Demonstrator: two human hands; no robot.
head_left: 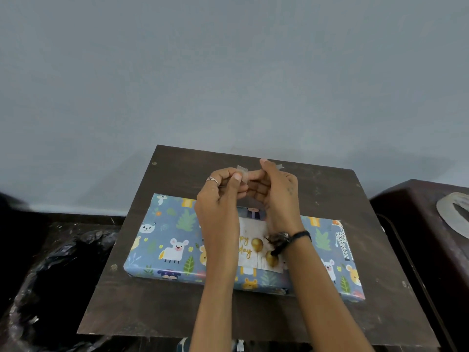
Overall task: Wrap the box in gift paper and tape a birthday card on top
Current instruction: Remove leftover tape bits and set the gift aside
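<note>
While both hover above the animal-print wrapped box [177,240], the left hand [220,196] and right hand [276,191] pinch a clear tape strip [243,172] between curled fingers. A white birthday card [253,247] lies on the box.

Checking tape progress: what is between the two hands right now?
In the head view, a small piece of clear tape spans between the left hand and right hand, pinched by both above the birthday card.

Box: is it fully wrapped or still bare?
Wrapped as far as visible: animal-print gift paper covers the box's top and near side, with no cardboard showing. The card lies on top. Far side hidden.
</note>
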